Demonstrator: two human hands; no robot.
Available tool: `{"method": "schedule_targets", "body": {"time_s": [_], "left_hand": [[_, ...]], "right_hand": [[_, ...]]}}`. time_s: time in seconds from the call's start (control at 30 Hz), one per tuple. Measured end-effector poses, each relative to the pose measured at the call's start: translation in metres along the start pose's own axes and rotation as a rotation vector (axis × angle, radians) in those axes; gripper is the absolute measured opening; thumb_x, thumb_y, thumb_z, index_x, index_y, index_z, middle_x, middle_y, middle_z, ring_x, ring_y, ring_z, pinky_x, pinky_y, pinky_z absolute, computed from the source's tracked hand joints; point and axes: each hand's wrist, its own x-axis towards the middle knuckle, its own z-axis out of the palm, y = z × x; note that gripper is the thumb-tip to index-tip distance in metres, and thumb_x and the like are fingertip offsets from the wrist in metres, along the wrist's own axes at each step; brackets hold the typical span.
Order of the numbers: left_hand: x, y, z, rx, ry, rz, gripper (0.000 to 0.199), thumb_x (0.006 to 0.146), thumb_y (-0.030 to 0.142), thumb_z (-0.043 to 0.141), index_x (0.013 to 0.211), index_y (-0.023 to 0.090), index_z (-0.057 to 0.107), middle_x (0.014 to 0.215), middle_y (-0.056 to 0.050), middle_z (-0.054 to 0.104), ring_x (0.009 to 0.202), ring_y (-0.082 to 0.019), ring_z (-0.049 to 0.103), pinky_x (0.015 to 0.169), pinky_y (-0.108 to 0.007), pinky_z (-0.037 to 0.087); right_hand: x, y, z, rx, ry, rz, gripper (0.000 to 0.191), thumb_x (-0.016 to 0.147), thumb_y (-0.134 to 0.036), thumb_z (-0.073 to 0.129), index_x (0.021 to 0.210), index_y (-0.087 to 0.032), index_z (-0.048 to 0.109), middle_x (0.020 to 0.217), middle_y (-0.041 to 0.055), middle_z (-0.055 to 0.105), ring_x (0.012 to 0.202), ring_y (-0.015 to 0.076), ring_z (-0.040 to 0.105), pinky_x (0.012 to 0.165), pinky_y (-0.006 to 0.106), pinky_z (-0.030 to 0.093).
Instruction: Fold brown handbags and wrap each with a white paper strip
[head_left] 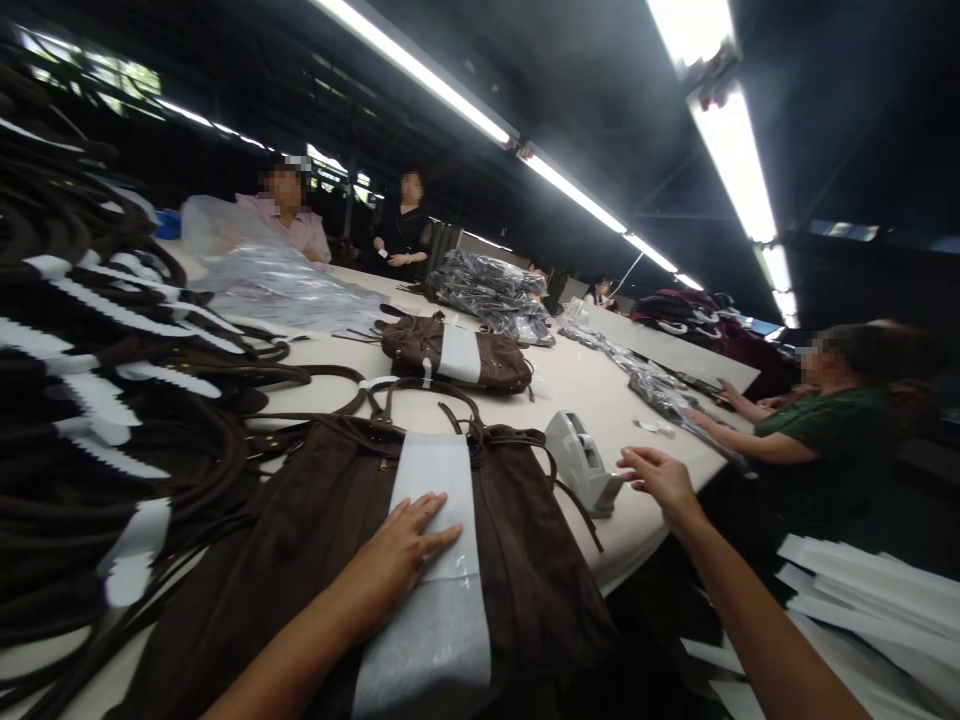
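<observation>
A dark brown handbag [540,560] lies flat in front of me, its handles pointing away. Around its middle runs a white paper band [435,470]. My left hand [409,540] rests on that band with fingers spread and nothing in them. Just right of the bag stands a grey tape dispenser [581,465]. My right hand [656,480] is at its front end, thumb and fingertips pinched together; a small shiny bit, perhaps tape, shows at the fingertips, too small to be sure of. Beyond lies another brown handbag [461,355] with a similar white band.
Many brown bags with white-wrapped handles [112,400] are heaped at left. Plastic-wrapped bags [491,295] and clear plastic sheets [285,285] lie farther back on the white table [570,385]. White paper strips [870,610] are at lower right. A person in green [814,430] works at right; others are behind.
</observation>
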Motion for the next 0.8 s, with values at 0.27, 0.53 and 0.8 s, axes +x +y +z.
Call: {"method": "schedule_targets", "body": {"time_s": [0.27,0.53,0.8], "left_hand": [[0.001,-0.015,0.008,0.135,0.055,0.083,0.066,0.079,0.002,0.046,0.131,0.042,0.054,0.150,-0.003,0.039,0.137,-0.028,0.038,0.110,-0.053,0.034],[0.007,-0.043,0.020,0.235,0.214,0.288,0.060,0.081,0.012,0.044,0.130,0.044,0.054,0.146,0.002,0.045,0.130,-0.026,0.049,0.104,-0.043,0.044],[0.003,-0.027,0.022,0.254,0.298,0.203,0.061,0.078,0.006,0.038,0.121,0.042,0.063,0.141,0.001,0.052,0.129,-0.023,0.051,0.106,-0.042,0.042]], "right_hand": [[0.047,0.034,0.002,-0.032,-0.167,0.387,0.032,0.082,-0.043,0.065,0.083,-0.011,0.068,0.090,0.0122,0.070,0.067,0.0125,0.059,0.061,0.024,0.046],[0.057,0.040,-0.001,-0.004,-0.308,0.415,0.026,0.074,-0.041,0.072,0.074,-0.014,0.073,0.094,0.0068,0.071,0.075,0.0110,0.054,0.065,0.023,0.040],[0.046,0.030,0.006,-0.037,-0.158,0.207,0.023,0.060,-0.036,0.077,0.063,-0.014,0.072,0.071,0.0053,0.070,0.076,0.0168,0.057,0.068,0.028,0.038]]}}
